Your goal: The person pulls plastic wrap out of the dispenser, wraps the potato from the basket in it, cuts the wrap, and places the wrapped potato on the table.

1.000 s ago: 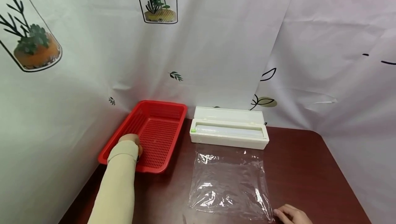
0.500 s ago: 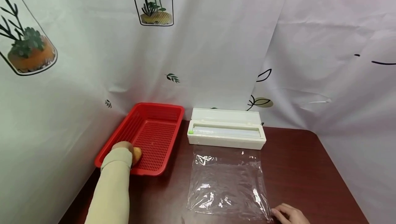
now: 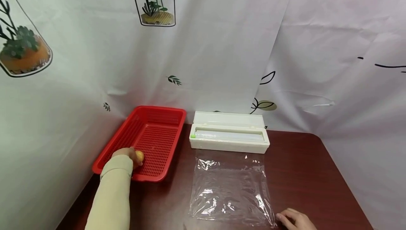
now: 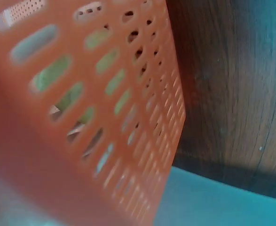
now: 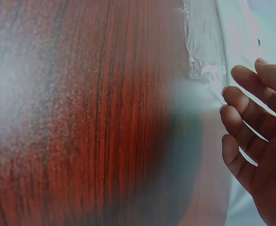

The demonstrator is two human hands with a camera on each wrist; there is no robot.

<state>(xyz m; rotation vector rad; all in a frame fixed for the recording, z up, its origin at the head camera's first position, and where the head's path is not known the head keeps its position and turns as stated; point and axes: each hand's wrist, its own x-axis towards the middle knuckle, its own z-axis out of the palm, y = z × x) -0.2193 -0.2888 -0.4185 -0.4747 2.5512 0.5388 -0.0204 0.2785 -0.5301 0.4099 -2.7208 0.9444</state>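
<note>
In the head view my left hand (image 3: 126, 154) reaches into the red plastic basket (image 3: 182, 124), its fingers round a yellow, round, fruit-like thing (image 3: 140, 156). Most of that thing is hidden by the hand. Through the slots of the basket wall (image 4: 123, 155), the left wrist view shows only blurred yellow-green patches and bits of fingers. My right hand (image 3: 295, 219) lies at the near right corner of a sheet of cling film (image 3: 229, 191), its fingers loosely bent with nothing between them. The film spreads flat and shiny from the white cling film box (image 3: 229, 146).
The box stands with its lid raised at the back of the dark red wooden table (image 3: 301, 173), a roll inside and a small green slider (image 3: 192, 136) at its left end. White patterned cloth (image 3: 222, 46) hangs behind and along both sides.
Inside the basket my left hand has shifted slightly, and the yellow thing, hidden at first, now shows at its right side. The right hand stays by the film. The head view has turned slightly right.
</note>
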